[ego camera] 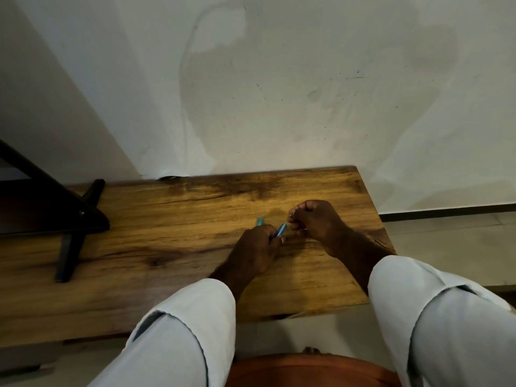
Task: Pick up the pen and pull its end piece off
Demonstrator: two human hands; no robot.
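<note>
Counter: wood-grain top set against a pale wall, a black stand at its left end.
Left hand: fingers curled round a blue pen, long axis slanting up and right toward the other hand.
Right hand: fingers bunched in a pinch just beside the pen's upper tip; what they pinch is too small to tell.
Blue cap-like piece: on the counter, just behind the left hand.
</note>
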